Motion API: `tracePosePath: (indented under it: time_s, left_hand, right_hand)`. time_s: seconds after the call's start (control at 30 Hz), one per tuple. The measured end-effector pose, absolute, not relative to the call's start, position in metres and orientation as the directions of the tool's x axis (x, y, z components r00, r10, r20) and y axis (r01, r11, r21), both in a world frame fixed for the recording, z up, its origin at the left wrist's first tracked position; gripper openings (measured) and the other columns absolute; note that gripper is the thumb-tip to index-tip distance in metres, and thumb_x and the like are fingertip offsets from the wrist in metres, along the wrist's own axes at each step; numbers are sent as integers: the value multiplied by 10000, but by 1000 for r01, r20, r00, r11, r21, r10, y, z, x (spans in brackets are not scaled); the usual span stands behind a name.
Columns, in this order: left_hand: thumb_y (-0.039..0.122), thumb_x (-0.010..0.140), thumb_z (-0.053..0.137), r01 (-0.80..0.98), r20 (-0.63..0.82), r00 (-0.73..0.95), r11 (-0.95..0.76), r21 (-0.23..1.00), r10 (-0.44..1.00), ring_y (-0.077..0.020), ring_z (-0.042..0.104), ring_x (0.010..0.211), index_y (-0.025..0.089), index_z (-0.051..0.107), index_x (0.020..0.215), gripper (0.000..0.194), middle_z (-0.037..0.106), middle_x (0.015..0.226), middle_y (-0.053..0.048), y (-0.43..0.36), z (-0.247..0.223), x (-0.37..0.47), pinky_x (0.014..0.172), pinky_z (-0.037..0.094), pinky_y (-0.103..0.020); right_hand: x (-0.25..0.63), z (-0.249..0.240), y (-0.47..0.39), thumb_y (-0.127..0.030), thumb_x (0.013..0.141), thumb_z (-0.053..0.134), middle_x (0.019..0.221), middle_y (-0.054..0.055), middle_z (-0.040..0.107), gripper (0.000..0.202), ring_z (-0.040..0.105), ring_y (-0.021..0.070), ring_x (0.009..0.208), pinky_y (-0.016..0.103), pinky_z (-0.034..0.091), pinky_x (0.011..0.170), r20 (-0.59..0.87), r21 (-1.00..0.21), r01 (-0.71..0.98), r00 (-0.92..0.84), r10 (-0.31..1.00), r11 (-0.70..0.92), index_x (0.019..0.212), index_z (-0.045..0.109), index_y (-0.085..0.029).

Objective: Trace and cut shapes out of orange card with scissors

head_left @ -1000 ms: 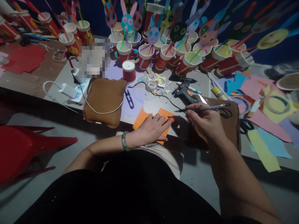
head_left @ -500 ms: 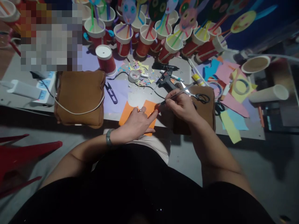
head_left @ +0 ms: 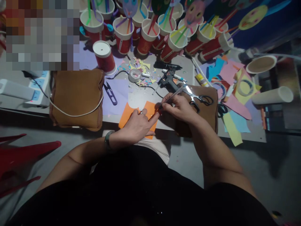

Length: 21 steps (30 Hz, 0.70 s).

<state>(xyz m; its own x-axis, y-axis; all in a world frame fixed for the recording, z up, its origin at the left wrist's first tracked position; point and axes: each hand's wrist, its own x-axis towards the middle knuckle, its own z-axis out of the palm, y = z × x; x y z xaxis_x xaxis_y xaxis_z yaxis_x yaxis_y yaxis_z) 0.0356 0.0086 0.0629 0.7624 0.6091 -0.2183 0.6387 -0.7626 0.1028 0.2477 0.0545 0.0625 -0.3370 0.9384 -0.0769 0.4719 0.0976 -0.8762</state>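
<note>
An orange paper sheet lies at the table's front edge, partly covered by my left hand, which rests on it with fingers spread. In my right hand is a slim pen, pinched between the fingers, its dark tip near my left index finger and the paper's right edge. Scissors with black handles lie on a brown cushion just beyond my right hand. Behind the hands a black glue gun rests on the table.
Red cups with paper faces and straws line the back. An upturned cup, black snips and another brown cushion stand or lie left. Paper scraps lie mid-table; coloured paper and a white tube are right.
The view has shifted slightly. My right hand has moved a little left and down, bringing the pen tip closer to the orange paper. My left hand stays on the paper.
</note>
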Motion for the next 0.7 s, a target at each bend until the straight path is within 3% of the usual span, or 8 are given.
tracePosePath:
  time_s: [0.23, 0.57, 0.7]
  left_hand:
    - [591, 969, 482, 640, -228, 759, -762, 95, 609, -351, 462, 1184, 110, 187, 1598, 845, 717, 920, -183, 9, 62, 36, 819, 303, -380]
    - [599, 967, 477, 637, -184, 766, -766, 84, 616, -349, 464, 1169, 101, 198, 1597, 850, 715, 893, -178, 7, 57, 35, 811, 302, -381]
    - [577, 973, 487, 634, -165, 768, -771, 60, 619, -353, 473, 1166, 95, 186, 1600, 847, 707, 876, -179, 6, 56, 34, 804, 297, -385]
  right_hand:
    - [249, 56, 54, -187, 811, 623, 818, 47, 773, 27, 723, 189, 737, 305, 575, 678, -69, -855, 508, -316, 946, 107, 813, 601, -202]
    - [247, 58, 44, -196, 792, 619, 724, 47, 746, 34, 655, 160, 576, 290, 533, 594, -101, -861, 508, -179, 979, 4, 769, 595, -192]
    - [247, 53, 34, -198, 795, 589, 657, 21, 698, 50, 605, 132, 537, 257, 479, 545, -49, -852, 524, -97, 994, 9, 748, 598, -188]
